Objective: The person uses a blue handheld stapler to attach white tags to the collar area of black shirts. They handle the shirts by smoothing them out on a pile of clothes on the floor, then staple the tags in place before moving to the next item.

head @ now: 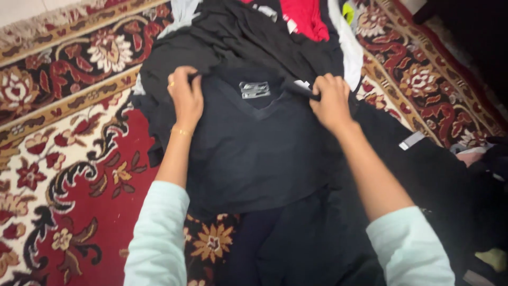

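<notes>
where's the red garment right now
In the head view the red garment lies at the top edge, right of centre, in the clothes pile beyond the dark v-neck shirt that the left hand and right hand grip.

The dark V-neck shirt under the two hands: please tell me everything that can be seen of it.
The shirt is dark navy or black, soft knit fabric by its look, with a V-neck and a grey label inside the collar. It lies flat, front up, on a pile of other dark clothes over a patterned red carpet. The left hand pinches one shoulder and the right hand the other, each grip closed on the cloth. Its hem lies toward the person.
</notes>
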